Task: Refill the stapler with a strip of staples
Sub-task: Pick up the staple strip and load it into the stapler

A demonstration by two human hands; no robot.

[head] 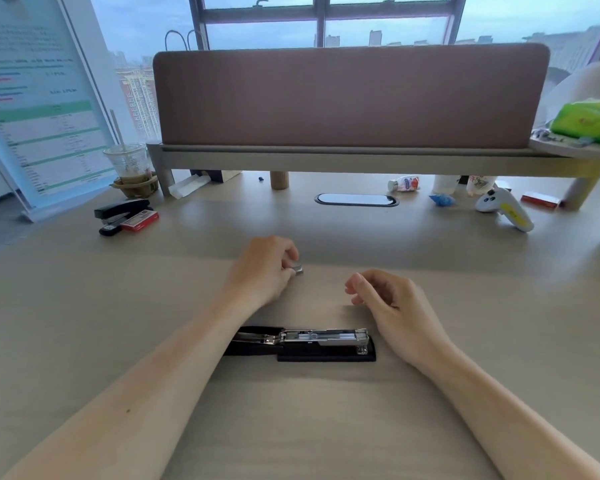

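- Two bare forearms reach in from the near edge over the pale wood tabletop (83,306).
- Between the forearms lies the stapler (302,344), black-based, its top swung open to the left so the metal staple channel faces up; it lies flat on the tabletop, and neither hand touches it.
- Just beyond the stapler, the right hand (388,303) hovers with its fingers (355,284) loosely curled and slightly apart, holding nothing.
- A little farther and to the left, the left hand (263,268) pinches a short silver strip of staples (297,269) between thumb and fingertips, the strip's end sticking out toward the right hand; whether it touches the tabletop cannot be told.
- Farther back on the left lie a second black stapler (120,213) and a red staple box (139,220), touching one another.
- At mid-depth an oval cable port (356,199) is set into the tabletop.
- On the right sit a white and yellow controller (503,209), a small blue object (442,199) and another red box (540,199).
- At the back left a plastic cup (129,164) with a straw stands in a cardboard holder, beside a leaning printed sign (38,98).
- A brown divider panel (350,95) on a raised shelf closes the far side, with a window (326,22) behind it.
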